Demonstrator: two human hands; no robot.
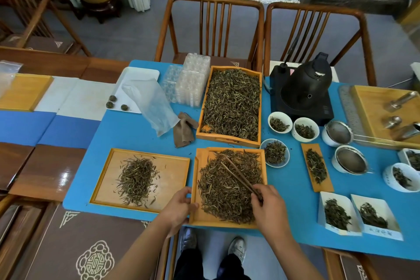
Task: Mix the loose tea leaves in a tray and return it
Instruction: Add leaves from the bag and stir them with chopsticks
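Here, a person stands at a blue-covered counter, working over a shallow square bamboo tray heaped with loose brown-green tea leaves. This tray sits at the counter's near edge, directly in front of the person. The left hand grips the tray's left rim, fingers curled over it with the thumb on top. The right hand has its fingers pinched together around the near end of long dark wooden tongs, whose tips lie in the leaf heap.

The heap rises close to the tray's right and far rims, so a brisk stir could flick leaves onto the counter or into the small white bowl of tea just right of the tray. Left of it, a second bamboo tray holds a thinner pile; stray leaves there would mix batches. The tray's near side appears to overhang the counter edge slightly, so pressing down could tip it.
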